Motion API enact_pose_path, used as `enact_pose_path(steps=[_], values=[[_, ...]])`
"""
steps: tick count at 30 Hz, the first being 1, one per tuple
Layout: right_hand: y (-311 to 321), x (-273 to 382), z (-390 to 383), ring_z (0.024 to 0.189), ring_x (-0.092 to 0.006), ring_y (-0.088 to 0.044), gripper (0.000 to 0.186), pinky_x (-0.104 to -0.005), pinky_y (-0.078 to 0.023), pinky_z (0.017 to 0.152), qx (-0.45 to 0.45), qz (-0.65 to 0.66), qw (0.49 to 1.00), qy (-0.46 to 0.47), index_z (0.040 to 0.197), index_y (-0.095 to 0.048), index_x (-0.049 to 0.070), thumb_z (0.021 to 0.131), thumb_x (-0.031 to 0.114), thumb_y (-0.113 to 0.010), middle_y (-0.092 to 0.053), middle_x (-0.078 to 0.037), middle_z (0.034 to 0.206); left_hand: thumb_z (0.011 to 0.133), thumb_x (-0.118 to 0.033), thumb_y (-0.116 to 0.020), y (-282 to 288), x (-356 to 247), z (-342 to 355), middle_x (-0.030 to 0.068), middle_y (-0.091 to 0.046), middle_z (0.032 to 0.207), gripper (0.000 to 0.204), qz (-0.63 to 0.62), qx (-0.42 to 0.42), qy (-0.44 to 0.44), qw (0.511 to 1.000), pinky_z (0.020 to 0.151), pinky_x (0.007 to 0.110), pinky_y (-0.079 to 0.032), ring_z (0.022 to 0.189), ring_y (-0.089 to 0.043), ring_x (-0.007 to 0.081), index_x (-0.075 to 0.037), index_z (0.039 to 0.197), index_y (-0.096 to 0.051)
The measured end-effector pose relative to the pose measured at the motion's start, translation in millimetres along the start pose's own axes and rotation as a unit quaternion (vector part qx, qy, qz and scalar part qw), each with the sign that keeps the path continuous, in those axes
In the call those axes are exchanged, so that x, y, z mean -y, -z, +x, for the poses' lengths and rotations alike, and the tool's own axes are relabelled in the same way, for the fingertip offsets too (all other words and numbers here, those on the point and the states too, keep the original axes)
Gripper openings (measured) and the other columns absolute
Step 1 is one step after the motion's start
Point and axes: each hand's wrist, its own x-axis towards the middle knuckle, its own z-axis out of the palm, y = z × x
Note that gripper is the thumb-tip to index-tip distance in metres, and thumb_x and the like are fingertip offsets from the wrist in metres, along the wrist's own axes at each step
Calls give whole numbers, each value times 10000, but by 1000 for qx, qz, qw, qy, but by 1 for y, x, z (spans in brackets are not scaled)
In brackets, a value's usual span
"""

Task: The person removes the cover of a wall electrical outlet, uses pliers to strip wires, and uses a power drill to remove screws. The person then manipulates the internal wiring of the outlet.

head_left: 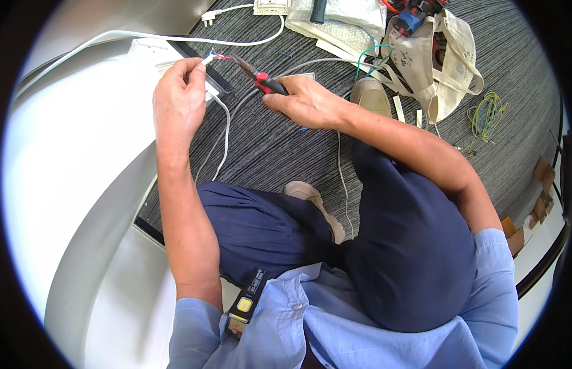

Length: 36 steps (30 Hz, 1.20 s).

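Note:
My left hand (pixel 179 101) pinches the end of a white cable (pixel 208 60) between thumb and fingers. Thin inner wires (pixel 220 56), red and blue among them, stick out of that end to the right. My right hand (pixel 307 99) is closed round a pair of pliers (pixel 263 80) with red and black handles. The jaws point up and left, close to the tip of the red wire; whether they touch it I cannot tell. Below my left hand, a white cable (pixel 227 123) hangs in a curve toward the floor.
A white cable with a plug (pixel 208 17) runs along the white wall to a white box (pixel 272 6). Plastic wrap (pixel 341 31) and a canvas tool bag (pixel 449 67) lie at the back. Yellow-green wire (pixel 488 117) is coiled on the carpet at right. Both my shoes (pixel 371 95) rest nearby.

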Motion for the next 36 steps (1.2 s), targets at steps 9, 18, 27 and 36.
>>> enact_pose_path(steps=[9,18,27,36], values=[[-9,-5,7,697,-247,-652,455,-423,-526,683,-41,-21,999,22,932,-655,-52,998,396,-612,-650,-130,735,1010,-269,-655,2,-3,-1,106,-746,871,330,-2,16,1,1000,757,326,-514,775,-656,171,22,1131,-753],[-8,1,29,622,-141,-591,553,-339,-479,586,-116,81,987,-69,873,-712,-26,972,517,-677,-631,-50,701,1006,-226,-653,1,0,-3,43,-643,729,289,-38,34,-7,999,636,318,-442,650,-552,125,36,1088,-744],[31,-6,64,738,-215,-670,547,-394,-529,740,-136,-24,990,-26,983,-789,-23,863,509,-741,-696,-121,746,1044,-191,-638,8,-2,0,-26,-622,807,239,-20,95,10,995,676,264,-409,743,-494,71,24,1091,-733],[53,-4,47,730,-303,-675,453,-439,-544,739,-131,-144,979,62,992,-762,-25,896,417,-726,-694,-196,766,1001,-169,-667,2,-4,-11,64,-705,888,225,55,46,-76,994,763,303,-492,810,-612,150,7,1114,-751]])
